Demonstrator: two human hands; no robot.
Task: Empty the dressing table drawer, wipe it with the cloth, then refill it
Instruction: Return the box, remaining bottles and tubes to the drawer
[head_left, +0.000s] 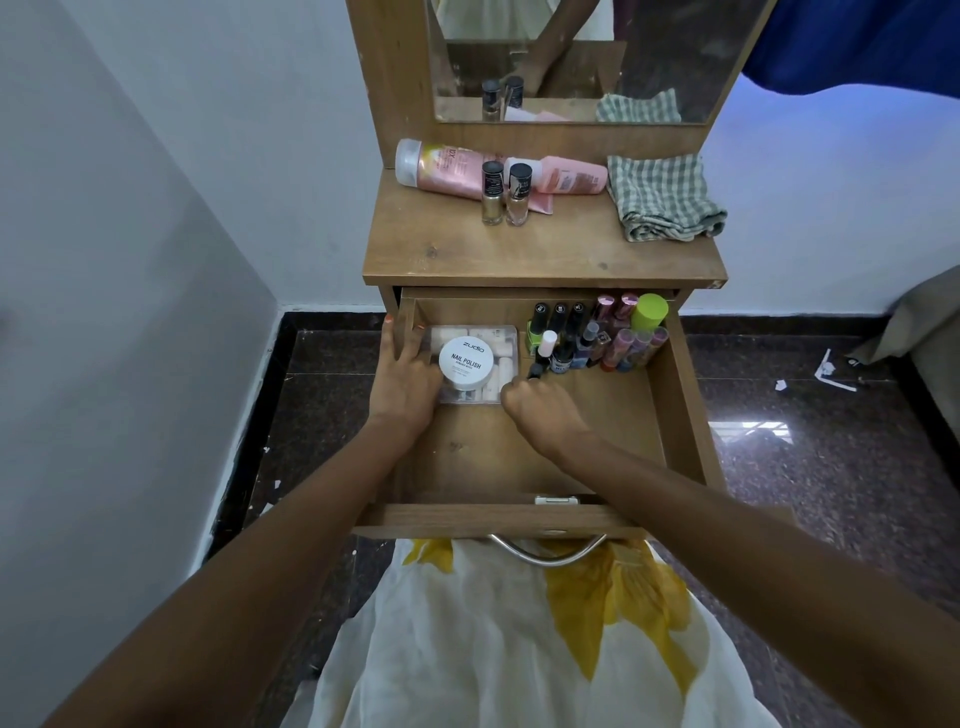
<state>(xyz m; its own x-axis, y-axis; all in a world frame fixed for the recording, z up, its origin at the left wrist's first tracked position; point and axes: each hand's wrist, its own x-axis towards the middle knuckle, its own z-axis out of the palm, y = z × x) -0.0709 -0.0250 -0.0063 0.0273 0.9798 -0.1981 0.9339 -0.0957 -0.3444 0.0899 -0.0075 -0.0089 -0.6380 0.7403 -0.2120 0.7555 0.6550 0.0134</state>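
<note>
The drawer is pulled out. The L hand is laid at its left side. Its fingers are straight, a bit apart, and pressed on the left end of a clear box; the thumb can't be seen. A white nail polish wipes tub is sat on the box, just right of those fingers. The R hand is curled tight w/ a small black item pinched at the fingertips. Nail polish bottles are packed just past the R fingertips. The checked cloth is left on the tabletop, well past both hands, beside 2 small bottles & pink tubes.
</note>
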